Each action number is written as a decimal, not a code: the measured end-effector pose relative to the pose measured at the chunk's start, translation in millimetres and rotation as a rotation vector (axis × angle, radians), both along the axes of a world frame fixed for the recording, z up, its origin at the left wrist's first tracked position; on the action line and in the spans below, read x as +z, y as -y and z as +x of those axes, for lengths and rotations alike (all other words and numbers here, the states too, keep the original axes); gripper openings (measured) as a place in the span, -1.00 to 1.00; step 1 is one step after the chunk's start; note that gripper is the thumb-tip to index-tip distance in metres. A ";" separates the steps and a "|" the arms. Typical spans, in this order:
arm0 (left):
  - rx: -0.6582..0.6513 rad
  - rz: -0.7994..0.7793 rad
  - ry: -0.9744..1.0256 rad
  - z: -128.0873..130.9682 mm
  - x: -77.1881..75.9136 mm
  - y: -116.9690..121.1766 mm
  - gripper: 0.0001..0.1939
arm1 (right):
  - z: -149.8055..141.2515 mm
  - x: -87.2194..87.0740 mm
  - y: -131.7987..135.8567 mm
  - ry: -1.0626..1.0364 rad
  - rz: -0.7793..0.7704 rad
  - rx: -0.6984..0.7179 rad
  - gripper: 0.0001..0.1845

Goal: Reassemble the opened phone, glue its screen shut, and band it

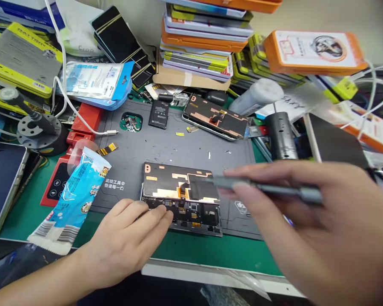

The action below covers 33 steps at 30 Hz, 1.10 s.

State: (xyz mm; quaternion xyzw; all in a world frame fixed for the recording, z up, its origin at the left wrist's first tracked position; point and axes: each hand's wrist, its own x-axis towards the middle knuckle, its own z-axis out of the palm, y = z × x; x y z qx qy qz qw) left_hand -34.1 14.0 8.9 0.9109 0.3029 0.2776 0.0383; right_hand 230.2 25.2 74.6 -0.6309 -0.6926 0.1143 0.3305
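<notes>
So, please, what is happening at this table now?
A person's left hand rests on an opened phone, its inner parts showing. The right hand holds a slim dark tool, blurred near the phone; I cannot tell if they touch. Farther back on the grey mat lies a battery.

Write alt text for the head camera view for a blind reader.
A left hand rests on an opened phone on a gray mat; a blurred right hand holds a slender dark tool by it. A blue packet lies leftward, with stacked boxes behind.
</notes>
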 end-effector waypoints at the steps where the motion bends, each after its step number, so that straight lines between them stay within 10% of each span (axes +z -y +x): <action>1: 0.005 -0.001 0.000 -0.1 0.1 0.1 -0.63 | -1.9 -3.9 -10.5 -0.015 0.000 -0.023 -0.82; 7: 0.018 -0.016 0.010 0.2 0.7 1.6 -0.61 | -12.2 -32.0 -56.6 -0.076 -0.038 0.023 -0.81; 18: 0.032 -0.030 0.039 1.3 -1.4 0.4 -0.65 | -20.8 -38.7 -59.8 -0.151 -0.033 0.000 -0.82; 33: 0.184 -0.139 0.322 9.1 1.2 9.7 -0.74 | -13.0 -15.5 40.3 -0.616 -0.245 -0.106 -0.83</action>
